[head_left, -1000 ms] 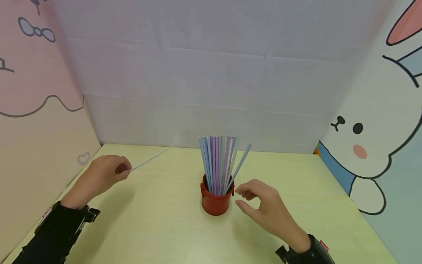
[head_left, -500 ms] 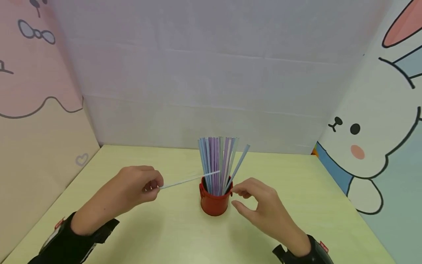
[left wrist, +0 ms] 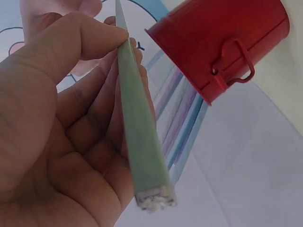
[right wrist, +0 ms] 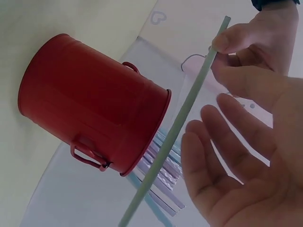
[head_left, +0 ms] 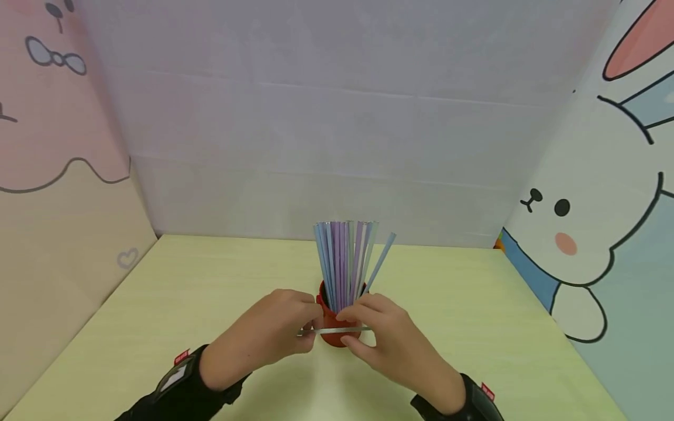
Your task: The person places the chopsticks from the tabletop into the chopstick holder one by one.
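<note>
A thin pale green stick (left wrist: 139, 118), straw-like with a squarish silvery end, lies level across the front of a small red bucket (right wrist: 94, 101). My left hand (head_left: 274, 324) pinches it near one end between thumb and fingers. The other end reaches into the gap between thumb and fingers of my right hand (head_left: 389, 336), whose fingers are loosely bent and apart. In the right wrist view these fingers (right wrist: 201, 146) sit close beside the stick without closing round it. Blue, purple and pale green sticks (head_left: 342, 263) stand upright in the bucket, one blue one leaning right.
The bucket stands on a pale yellow table (head_left: 221, 275), with small red handles (right wrist: 87, 153) on its sides. A plain whitish sheet (head_left: 337, 134) rises behind, and cartoon-printed panels (head_left: 574, 245) flank the table.
My left hand has moved right and nearer with the stick, from the table's left side to the front of the bucket. The stick has turned level; my right hand has shifted slightly left.
</note>
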`<state>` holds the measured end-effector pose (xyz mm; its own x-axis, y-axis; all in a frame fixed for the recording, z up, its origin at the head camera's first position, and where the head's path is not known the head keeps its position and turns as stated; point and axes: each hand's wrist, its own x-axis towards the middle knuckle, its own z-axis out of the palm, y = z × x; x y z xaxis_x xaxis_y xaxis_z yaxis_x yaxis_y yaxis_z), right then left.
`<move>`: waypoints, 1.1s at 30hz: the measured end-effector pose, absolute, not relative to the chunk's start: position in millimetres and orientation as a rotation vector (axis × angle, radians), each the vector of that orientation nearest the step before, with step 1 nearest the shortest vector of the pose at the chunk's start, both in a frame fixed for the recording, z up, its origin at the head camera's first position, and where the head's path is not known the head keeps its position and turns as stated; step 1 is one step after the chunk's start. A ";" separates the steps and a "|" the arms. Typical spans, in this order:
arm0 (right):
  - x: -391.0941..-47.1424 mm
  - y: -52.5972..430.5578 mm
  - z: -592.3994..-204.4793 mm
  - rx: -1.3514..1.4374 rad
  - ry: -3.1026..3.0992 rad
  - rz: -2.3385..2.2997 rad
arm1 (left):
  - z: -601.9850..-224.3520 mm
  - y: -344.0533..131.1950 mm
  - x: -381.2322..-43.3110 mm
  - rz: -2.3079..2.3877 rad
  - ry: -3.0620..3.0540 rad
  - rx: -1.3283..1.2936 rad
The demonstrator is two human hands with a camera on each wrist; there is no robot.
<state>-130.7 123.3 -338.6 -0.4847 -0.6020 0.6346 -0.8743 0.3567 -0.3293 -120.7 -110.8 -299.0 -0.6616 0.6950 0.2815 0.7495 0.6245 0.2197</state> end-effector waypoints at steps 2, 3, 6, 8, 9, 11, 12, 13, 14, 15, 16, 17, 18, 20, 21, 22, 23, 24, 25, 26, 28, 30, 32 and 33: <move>-129.9 121.0 -340.2 1.298 -2.238 0.889 | -301.2 -103.6 -121.4 -0.477 -2.668 -1.220; -129.7 119.9 -341.1 1.301 -2.246 0.878 | -302.1 -100.8 -121.6 -0.474 -2.668 -1.226; -128.9 117.2 -343.3 1.299 -2.274 0.850 | -304.4 -94.6 -122.7 -0.460 -2.671 -1.233; -128.3 116.2 -344.3 1.290 -2.297 0.835 | -305.1 -92.0 -123.2 -0.451 -2.677 -1.234; -128.2 116.0 -344.4 1.281 -2.312 0.827 | -305.3 -91.1 -123.2 -0.457 -2.681 -1.235; -128.0 115.6 -344.6 1.267 -2.341 0.818 | -305.4 -89.5 -123.4 -0.457 -2.684 -1.242; -128.1 115.6 -344.7 1.261 -2.353 0.809 | -305.2 -89.2 -123.5 -0.458 -2.684 -1.245; -128.2 115.8 -344.7 1.257 -2.358 0.799 | -305.1 -89.2 -123.6 -0.460 -2.684 -1.247; -128.4 116.0 -344.6 1.253 -2.366 0.784 | -304.8 -89.5 -123.8 -0.466 -2.682 -1.246; -128.7 116.3 -344.3 1.253 -2.371 0.768 | -304.5 -90.3 -124.2 -0.474 -2.676 -1.243; -129.1 116.9 -343.8 1.254 -2.372 0.752 | -303.8 -91.8 -124.6 -0.483 -2.672 -1.233; -129.6 117.8 -343.1 1.251 -2.374 0.733 | -303.0 -94.0 -125.6 -0.501 -2.665 -1.219; -130.1 119.0 -342.0 1.248 -2.376 0.717 | -302.0 -96.6 -127.1 -0.526 -2.654 -1.200; -131.2 122.6 -339.6 1.233 -2.386 0.707 | -299.3 -103.1 -132.2 -0.599 -2.619 -1.137; -131.9 124.7 -338.0 1.229 -2.389 0.722 | -298.2 -107.4 -135.6 -0.648 -2.600 -1.090; -132.6 126.9 -336.2 1.224 -2.393 0.747 | -297.3 -112.0 -139.7 -0.704 -2.577 -1.036; -133.3 129.1 -334.5 1.221 -2.395 0.778 | -296.9 -116.8 -144.1 -0.764 -2.552 -0.972; -134.0 131.2 -332.4 1.220 -2.392 0.815 | -297.0 -121.2 -148.3 -0.830 -2.528 -0.902; -134.6 133.0 -329.8 1.222 -2.380 0.857 | -298.0 -125.7 -152.7 -0.895 -2.503 -0.834; -135.2 134.7 -326.7 1.225 -2.364 0.902 | -300.4 -129.9 -157.0 -0.954 -2.485 -0.770; -137.0 137.7 -320.0 1.224 -2.344 0.989 | -308.1 -135.4 -164.6 -1.065 -2.460 -0.677; -139.5 139.9 -312.8 1.229 -2.306 1.065 | -320.2 -136.9 -170.5 -1.161 -2.454 -0.634; -141.4 140.5 -303.9 1.221 -2.269 1.147 | -334.1 -134.6 -174.4 -1.244 -2.470 -0.632; -141.0 139.7 -297.7 1.205 -2.255 1.184 | -340.7 -132.4 -175.2 -1.288 -2.481 -0.632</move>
